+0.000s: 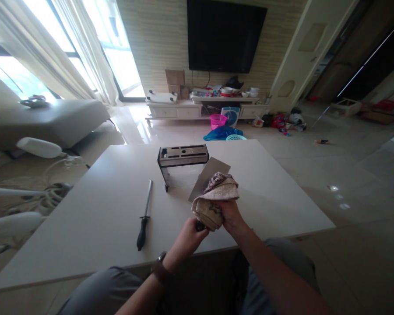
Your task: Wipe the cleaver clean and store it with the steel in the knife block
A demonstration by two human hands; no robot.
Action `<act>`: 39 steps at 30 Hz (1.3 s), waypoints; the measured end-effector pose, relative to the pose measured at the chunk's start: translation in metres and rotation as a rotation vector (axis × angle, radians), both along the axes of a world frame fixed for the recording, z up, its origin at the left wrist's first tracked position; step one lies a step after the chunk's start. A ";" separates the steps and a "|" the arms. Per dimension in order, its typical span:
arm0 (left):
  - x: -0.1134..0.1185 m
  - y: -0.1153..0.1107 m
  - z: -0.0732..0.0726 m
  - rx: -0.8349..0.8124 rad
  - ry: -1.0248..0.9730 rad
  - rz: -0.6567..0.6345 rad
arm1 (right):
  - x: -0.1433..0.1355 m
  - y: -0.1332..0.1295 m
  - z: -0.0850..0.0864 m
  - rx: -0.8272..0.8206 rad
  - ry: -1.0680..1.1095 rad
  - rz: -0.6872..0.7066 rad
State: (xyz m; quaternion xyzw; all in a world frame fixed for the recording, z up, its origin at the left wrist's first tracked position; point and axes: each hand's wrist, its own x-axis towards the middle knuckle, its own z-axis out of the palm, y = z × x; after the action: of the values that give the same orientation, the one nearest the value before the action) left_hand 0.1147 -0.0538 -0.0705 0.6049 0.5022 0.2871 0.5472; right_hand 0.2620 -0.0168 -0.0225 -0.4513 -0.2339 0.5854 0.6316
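My left hand [191, 238] is closed round the dark handle of a cleaver, just over the table's near edge. The cleaver's broad grey blade [206, 178] slants up and to the right, partly covered by a cloth. That beige and brown cloth [216, 199] is bunched over the blade, and my right hand [230, 214] grips it from the right side. Left of my hands, a sharpening steel [146, 218] with a black handle lies on the table. Behind the blade stands a knife block [184, 154] with a slotted metal top and clear sides.
The white table [269, 188] spans the space before my knees. Beyond it on the floor are a pink basket [218, 121] and a blue plastic bag [221, 132]. A low cabinet [187, 111] holding clutter stands under a wall television [226, 37]. White fan-like parts [39, 147] stand at left.
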 end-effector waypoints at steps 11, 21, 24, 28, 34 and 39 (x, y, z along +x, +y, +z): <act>-0.014 0.000 0.024 0.119 0.362 -0.122 | 0.065 0.033 0.012 0.088 0.148 -0.192; -0.015 0.005 0.016 0.143 0.316 -0.066 | 0.057 0.029 0.014 0.075 0.122 -0.134; -0.009 0.003 0.009 0.147 0.292 -0.015 | 0.028 0.016 0.010 0.075 0.080 -0.053; -0.003 0.001 0.001 0.139 0.243 -0.009 | -0.001 0.002 0.001 0.041 0.075 -0.021; -0.002 0.000 -0.002 0.134 0.181 -0.039 | -0.015 -0.004 -0.009 -0.052 0.089 -0.081; -0.002 -0.001 0.008 0.145 0.195 -0.067 | -0.001 0.006 -0.002 -0.052 0.137 -0.122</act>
State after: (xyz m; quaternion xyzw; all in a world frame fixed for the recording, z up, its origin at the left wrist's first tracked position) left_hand 0.1129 -0.0543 -0.0630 0.6842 0.5107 0.2440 0.4599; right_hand 0.2611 -0.0110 -0.0244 -0.4399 -0.1469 0.5813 0.6686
